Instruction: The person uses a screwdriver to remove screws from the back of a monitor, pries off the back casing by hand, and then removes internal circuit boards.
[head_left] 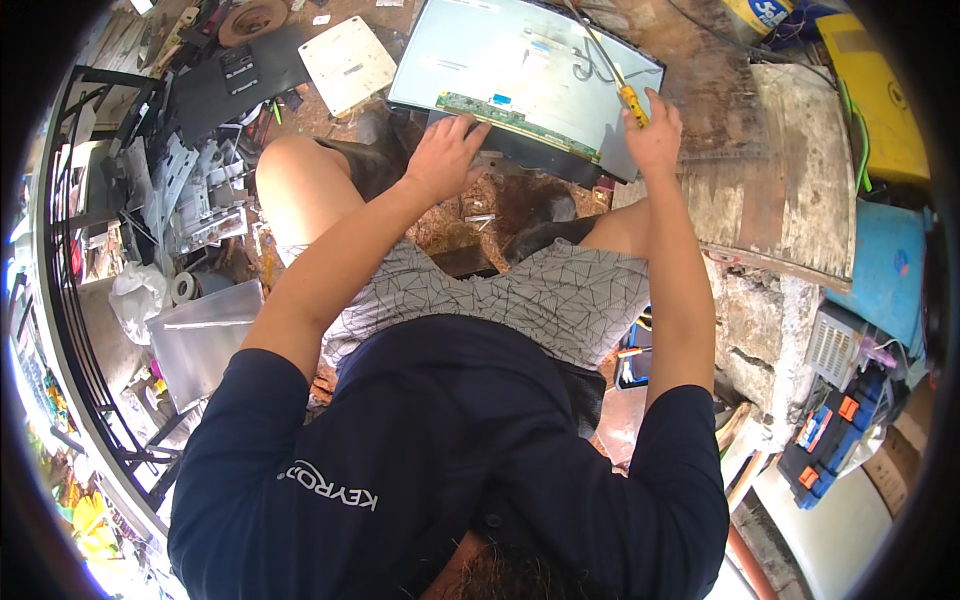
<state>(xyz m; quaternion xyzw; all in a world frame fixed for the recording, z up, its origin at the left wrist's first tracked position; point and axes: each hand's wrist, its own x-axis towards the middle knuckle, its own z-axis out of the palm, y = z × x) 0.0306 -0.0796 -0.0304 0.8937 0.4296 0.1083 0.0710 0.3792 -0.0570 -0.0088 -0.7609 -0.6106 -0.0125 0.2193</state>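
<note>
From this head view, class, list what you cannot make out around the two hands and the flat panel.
- Screwdriver tip: too thin to trace on the panel.
- Right hand: its fingers wrap the yellow handle, hiding the grip.
- Left hand: its palm covers the panel's near edge.
- Green circuit strip: parts too small to read.

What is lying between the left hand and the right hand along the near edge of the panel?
In the head view, a narrow green circuit strip runs along the flat panel edge from the left hand towards the right hand, which grips a yellow-handled screwdriver.
</note>
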